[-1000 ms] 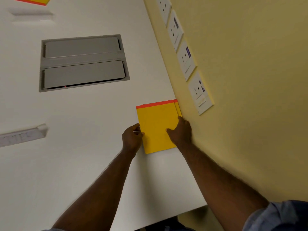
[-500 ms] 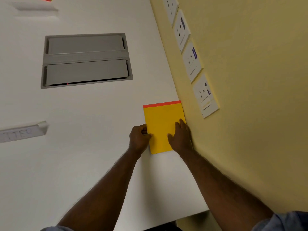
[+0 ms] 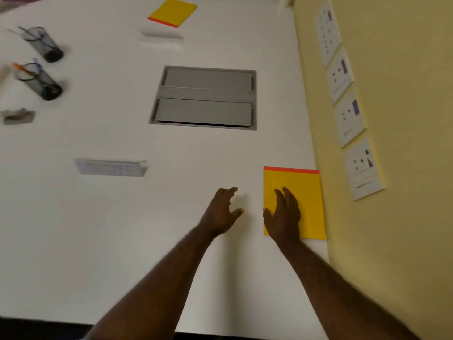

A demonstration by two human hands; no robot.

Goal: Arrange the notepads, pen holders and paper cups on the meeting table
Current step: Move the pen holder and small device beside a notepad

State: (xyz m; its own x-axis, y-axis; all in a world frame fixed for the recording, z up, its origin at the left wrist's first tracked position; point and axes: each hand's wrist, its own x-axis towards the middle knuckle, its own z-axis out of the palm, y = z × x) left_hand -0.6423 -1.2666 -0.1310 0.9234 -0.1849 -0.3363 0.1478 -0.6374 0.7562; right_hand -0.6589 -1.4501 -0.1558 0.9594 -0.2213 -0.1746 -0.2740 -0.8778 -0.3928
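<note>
Head view
Table (image 3: 98, 229): white, lying along a yellow wall (image 3: 404, 229) at 3 o'clock.
Near pad (image 3: 308, 192): yellow with an orange strip on its far edge, lying flat at 3 o'clock, its right edge touching the wall.
Right hand (image 3: 283, 214): hanging over the near pad's left half, fingers loosely spread, gripping nothing; contact with the pad cannot be told.
Left hand (image 3: 221, 212): hovering over bare table just left of the pad, fingers curled apart, empty.
Far pad (image 3: 172, 12): lying at 12 o'clock.
Pen holders (image 3: 46, 82): two dark mesh cups with pens, sitting at 10 o'clock, blurred.
Name card (image 3: 111, 167): lying at 9 o'clock; its writing is too blurred to read.
Hatch (image 3: 206, 98): grey, sitting shut mid-table.
Sockets (image 3: 348, 116): four white plates running along the wall; labels unreadable.
</note>
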